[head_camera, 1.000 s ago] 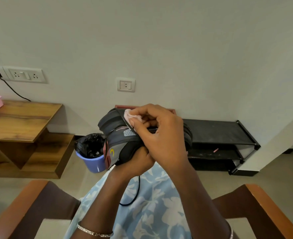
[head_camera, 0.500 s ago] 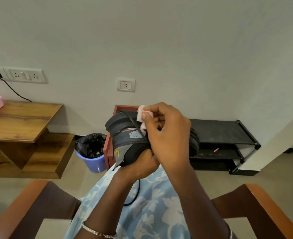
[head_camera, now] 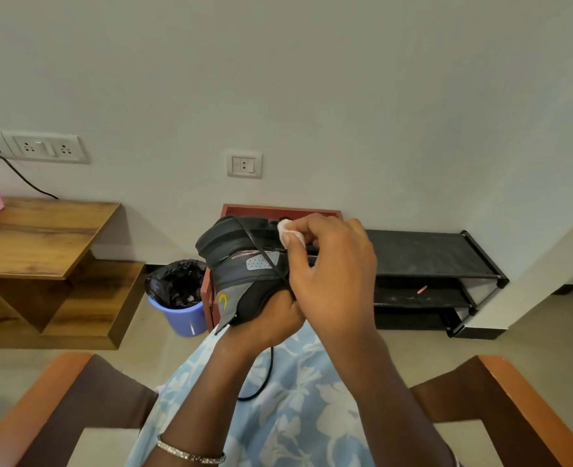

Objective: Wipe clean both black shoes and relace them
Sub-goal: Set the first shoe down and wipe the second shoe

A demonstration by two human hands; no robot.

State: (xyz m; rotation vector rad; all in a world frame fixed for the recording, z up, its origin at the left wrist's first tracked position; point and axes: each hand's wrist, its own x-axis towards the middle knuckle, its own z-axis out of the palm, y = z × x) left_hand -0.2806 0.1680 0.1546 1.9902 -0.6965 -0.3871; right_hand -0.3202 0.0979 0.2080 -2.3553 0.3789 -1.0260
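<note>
A black shoe (head_camera: 241,261) with grey panels and a small yellow mark is held up over my lap, heel end to the left. My left hand (head_camera: 271,315) grips it from underneath. My right hand (head_camera: 329,271) lies over the shoe's upper and pinches a small white wipe (head_camera: 287,230) against its top edge. A black lace (head_camera: 265,372) runs across the shoe's side and hangs down in a loop over my blue flowered clothing. The shoe's right half is hidden behind my right hand. No second shoe is in view.
A red-brown box (head_camera: 278,210) stands on the floor behind the shoe. A blue bin (head_camera: 180,315) with a black liner sits left of it, a black shoe rack (head_camera: 430,261) to the right, a wooden table (head_camera: 42,237) far left. Wooden chair arms (head_camera: 527,409) flank my lap.
The shoe and both hands shifted a little to the right. My right hand slid the wipe rightward along the shoe's top edge. The box behind came into view.
</note>
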